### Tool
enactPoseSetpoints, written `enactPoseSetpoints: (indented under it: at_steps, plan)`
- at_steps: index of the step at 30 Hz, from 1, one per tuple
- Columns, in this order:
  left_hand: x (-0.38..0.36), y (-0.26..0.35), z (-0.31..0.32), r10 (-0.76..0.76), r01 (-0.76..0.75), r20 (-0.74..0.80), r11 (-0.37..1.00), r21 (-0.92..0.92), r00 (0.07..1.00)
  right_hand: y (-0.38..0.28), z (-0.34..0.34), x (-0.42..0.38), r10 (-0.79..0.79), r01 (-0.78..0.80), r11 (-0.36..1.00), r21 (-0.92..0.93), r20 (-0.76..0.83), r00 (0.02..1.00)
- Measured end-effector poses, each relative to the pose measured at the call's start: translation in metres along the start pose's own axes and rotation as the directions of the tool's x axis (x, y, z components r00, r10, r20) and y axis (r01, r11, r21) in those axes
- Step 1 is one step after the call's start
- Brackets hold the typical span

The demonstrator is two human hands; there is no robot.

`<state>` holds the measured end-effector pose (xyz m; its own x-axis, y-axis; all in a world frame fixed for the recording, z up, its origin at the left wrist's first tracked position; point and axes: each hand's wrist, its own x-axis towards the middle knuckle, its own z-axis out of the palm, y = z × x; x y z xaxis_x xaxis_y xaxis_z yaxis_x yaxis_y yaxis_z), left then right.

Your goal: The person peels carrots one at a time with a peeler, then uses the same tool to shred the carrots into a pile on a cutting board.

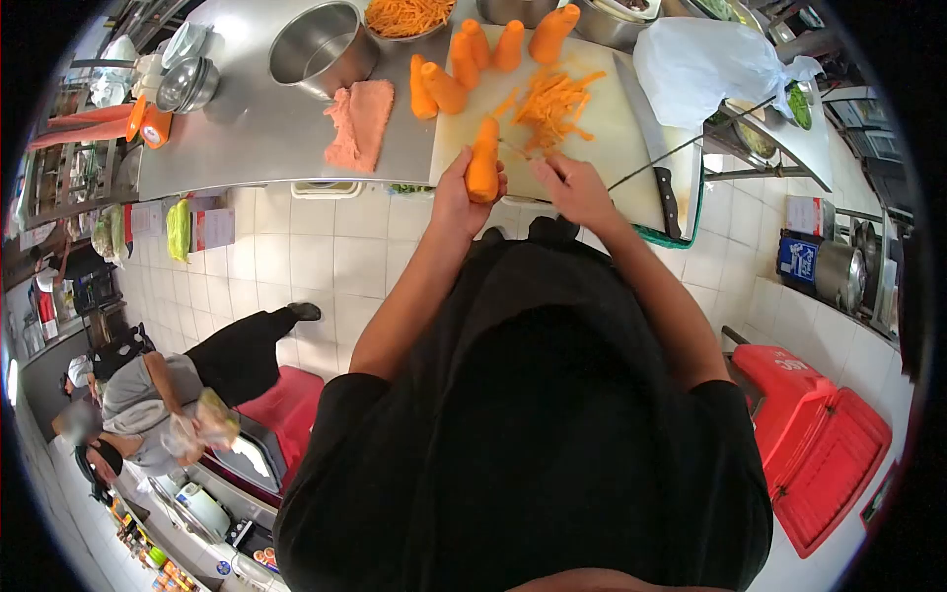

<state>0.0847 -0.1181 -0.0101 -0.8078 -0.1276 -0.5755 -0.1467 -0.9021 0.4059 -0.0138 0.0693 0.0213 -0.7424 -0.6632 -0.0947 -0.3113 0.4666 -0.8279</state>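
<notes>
My left hand [461,197] is wrapped round a peeled orange carrot [483,168], held over the near edge of the cutting board [617,183]. To its right, my right hand [575,187] has its fingers closed on a small, blurred tool whose shape I cannot make out. Between the carrot and my right hand runs its thin end. Orange peelings [554,107] lie in a heap on the board just beyond my hands. Several whole carrots [464,61] stand or lean at the board's far left part.
A knife [667,197] lies along the board's right side, near a white plastic bag [702,69]. Left are a pink cloth [361,125], a steel pot [324,49] and a bowl of shredded carrot [408,15]. Another person [163,385] is behind at left; a red bin [784,395] is at right.
</notes>
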Motion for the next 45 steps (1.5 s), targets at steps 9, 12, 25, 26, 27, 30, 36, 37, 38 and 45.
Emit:
enactPoseSetpoints:
  at_steps: [9, 12, 25, 26, 27, 30, 36, 37, 38, 45]
  plan:
    - [0.007, 0.003, 0.006, 0.043, -0.044, -0.018, 0.997, -0.061, 0.999, -0.044, 0.009, -0.014, -0.133, 0.149, 0.969, -0.199, 0.092, 0.987]
    - [0.01, 0.003, 0.01, 0.027, -0.031, -0.059, 0.997, -0.064, 0.998, -0.045, 0.012, -0.011, -0.145, 0.15, 0.968, -0.198, 0.044, 0.989]
    - [-0.006, 0.017, 0.02, -0.008, 0.004, -0.079, 0.999, -0.051, 0.997, -0.042, 0.011, 0.009, -0.091, 0.111, 0.988, -0.104, 0.175, 0.98]
    - [-0.007, 0.018, 0.017, -0.008, 0.007, -0.061, 1.0, -0.019, 0.998, -0.041, 0.012, 0.011, -0.088, 0.105, 0.99, -0.099, 0.157, 0.984]
    - [-0.008, 0.02, 0.014, -0.008, 0.009, -0.04, 1.0, 0.014, 0.999, -0.039, 0.013, 0.014, -0.086, 0.1, 0.99, -0.095, 0.136, 0.987]
    - [-0.012, 0.02, 0.007, -0.065, 0.065, 0.027, 0.998, 0.026, 0.997, -0.014, 0.013, 0.034, -0.081, 0.087, 0.986, -0.14, 0.048, 0.996]
    - [-0.021, 0.014, 0.003, -0.097, 0.094, 0.091, 0.995, 0.032, 0.991, 0.04, 0.003, 0.068, 0.08, -0.094, 0.968, -0.232, -0.067, 0.995]
    - [-0.022, 0.016, 0.002, -0.077, 0.076, 0.09, 0.997, 0.013, 0.993, 0.032, 0.0, 0.065, 0.104, -0.112, 0.98, -0.167, -0.056, 0.993]
    - [-0.02, 0.019, 0.002, -0.061, 0.061, 0.089, 0.998, -0.005, 0.994, 0.025, -0.002, 0.059, 0.131, -0.134, 0.986, -0.102, -0.043, 0.99]
    - [-0.005, 0.015, -0.007, -0.009, 0.006, -0.062, 0.998, -0.059, 0.998, -0.036, 0.021, 0.007, -0.092, 0.102, 0.993, -0.056, 0.16, 0.983]
